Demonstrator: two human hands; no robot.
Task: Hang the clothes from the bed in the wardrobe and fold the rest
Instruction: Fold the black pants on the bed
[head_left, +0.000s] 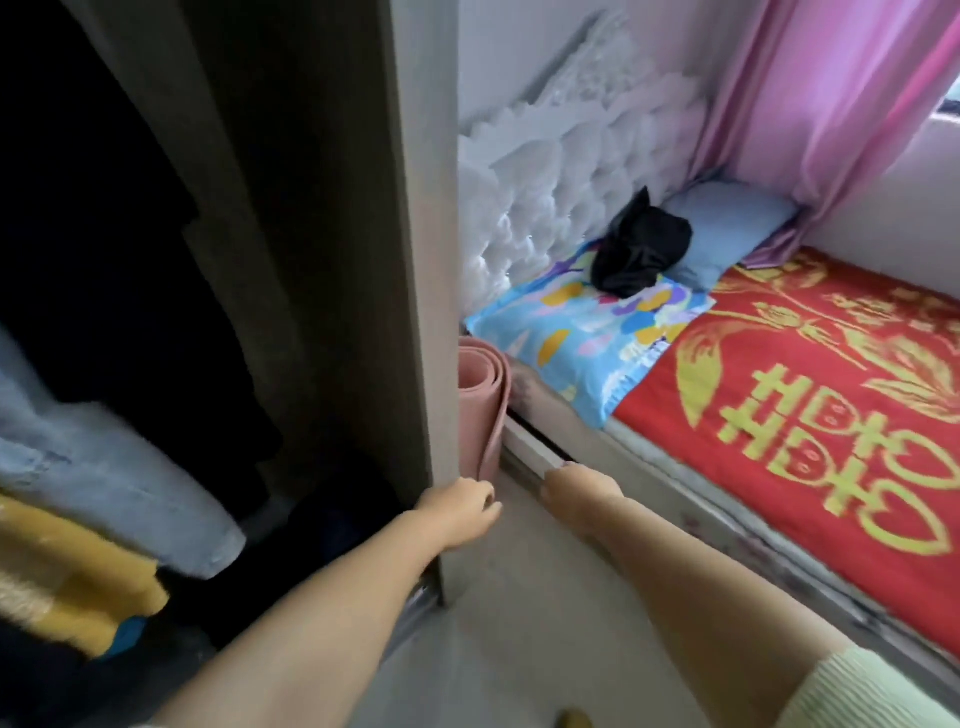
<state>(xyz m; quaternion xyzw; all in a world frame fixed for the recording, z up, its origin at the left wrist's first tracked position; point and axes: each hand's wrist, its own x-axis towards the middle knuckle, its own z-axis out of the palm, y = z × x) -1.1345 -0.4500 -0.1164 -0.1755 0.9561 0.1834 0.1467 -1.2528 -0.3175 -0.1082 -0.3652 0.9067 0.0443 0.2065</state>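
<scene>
We stand between the wardrobe (332, 260) and the bed (810, 415), both arms stretched low and forward. Our left hand (460, 512) hangs by the wardrobe's edge with its fingers loosely curled and holding nothing; our right hand (582, 486) reaches toward the bed frame, and we cannot tell how its fingers lie (the wrist hides them). The one garment left on the bed, a black bundle (641, 249), sits crumpled on the patterned pillow (571, 338) at the head end, well apart from both hands. Clothes (93, 467) already hang inside the open wardrobe, so we judge the hanging mostly done. A rolled pink mat (483, 395) stands wedged between wardrobe and bed, likely stowed out of the way.
</scene>
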